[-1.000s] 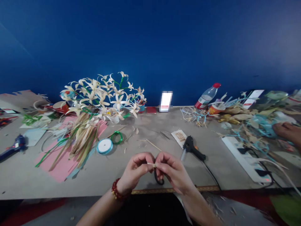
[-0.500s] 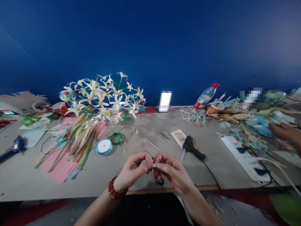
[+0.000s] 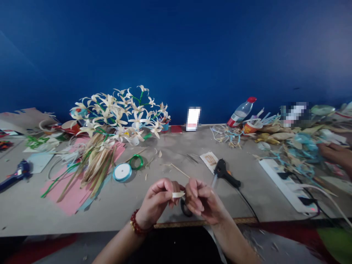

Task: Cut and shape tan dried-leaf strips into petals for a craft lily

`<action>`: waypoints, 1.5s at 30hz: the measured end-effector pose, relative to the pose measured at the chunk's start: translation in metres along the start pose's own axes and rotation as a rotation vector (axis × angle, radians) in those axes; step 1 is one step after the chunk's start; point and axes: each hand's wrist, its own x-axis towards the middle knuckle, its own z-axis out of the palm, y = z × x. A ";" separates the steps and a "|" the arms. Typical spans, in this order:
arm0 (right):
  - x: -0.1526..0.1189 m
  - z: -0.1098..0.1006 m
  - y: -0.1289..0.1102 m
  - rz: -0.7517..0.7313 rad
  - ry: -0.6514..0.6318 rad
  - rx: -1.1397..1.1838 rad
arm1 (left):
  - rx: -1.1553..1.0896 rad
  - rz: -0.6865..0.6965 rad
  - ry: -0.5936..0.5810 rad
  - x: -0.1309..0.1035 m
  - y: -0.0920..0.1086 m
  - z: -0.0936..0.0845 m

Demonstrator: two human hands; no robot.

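Observation:
At the near middle of the table, my left hand (image 3: 162, 196) pinches a short, pale husk-like strip (image 3: 178, 194) between thumb and fingers, its pointed end toward the right. Just right of the strip is my right hand (image 3: 202, 200), with curled fingers and thumb close together; whether anything small is in them is hidden. Black scissor-like handles (image 3: 186, 209) show partly below and between the hands. A thin pale stick (image 3: 180, 170) lies beyond them. Left of my left hand lie a blue-rimmed ribbon spool (image 3: 122, 172) and a green ring of tape (image 3: 136, 161).
White flowers (image 3: 118, 113) and dried husks (image 3: 96, 161) on pink paper (image 3: 63, 194) are at left. A black glue gun (image 3: 227, 174), a power strip (image 3: 287, 187) and a bottle (image 3: 240, 113) stand or lie at right. Another person's hand (image 3: 334, 152) reaches in at the right edge.
The hands have parted slightly, and the pale strip now shows more fully in my left hand. My right fingers have come off it. The other person's hand has shifted slightly right.

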 end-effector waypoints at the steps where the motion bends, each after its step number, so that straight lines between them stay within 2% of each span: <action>1: 0.000 -0.001 -0.002 -0.018 0.019 -0.025 | 0.019 0.015 -0.004 0.000 0.000 0.000; 3: -0.002 -0.001 -0.007 -0.031 0.036 -0.153 | 0.082 0.011 -0.035 0.001 0.003 -0.001; 7: -0.005 0.010 -0.015 -0.001 -0.015 -0.480 | 0.234 -0.037 -0.093 0.001 0.012 -0.005; 10: -0.004 0.015 -0.015 -0.011 -0.021 -0.592 | 0.333 -0.081 -0.138 0.000 0.016 -0.007; 13: 0.001 0.009 -0.009 0.025 -0.047 -0.447 | 0.274 -0.110 -0.161 -0.002 0.013 -0.008; 16: 0.005 -0.002 -0.007 0.063 -0.061 -0.142 | 0.101 -0.018 -0.110 -0.004 0.008 -0.008; 18: 0.005 -0.006 -0.007 0.042 -0.015 -0.043 | 0.064 0.046 -0.076 -0.005 0.007 -0.007; 21: -0.001 -0.001 -0.008 0.010 0.057 -0.184 | 0.114 0.066 -0.082 -0.004 0.007 -0.006; 26: -0.006 0.017 -0.006 -0.018 0.043 -0.412 | 0.229 0.057 -0.083 -0.006 0.010 -0.007; 29: -0.004 0.021 -0.005 -0.011 0.057 -0.470 | 0.289 0.001 -0.096 -0.007 0.014 -0.006; 32: -0.002 0.021 -0.003 -0.001 0.047 -0.522 | 0.356 -0.052 -0.057 -0.008 0.016 -0.006; 35: -0.001 0.018 0.001 -0.003 0.049 -0.452 | 0.257 -0.109 -0.025 -0.007 0.013 -0.006; 39: -0.001 0.012 0.004 -0.028 0.097 -0.124 | 0.003 -0.092 -0.016 -0.005 0.007 -0.007; 42: -0.003 0.010 0.003 -0.074 0.133 -0.131 | 0.033 -0.047 0.026 -0.008 0.008 -0.006; 45: -0.006 0.012 0.005 -0.034 0.138 -0.218 | 0.136 -0.106 0.007 -0.012 0.013 -0.002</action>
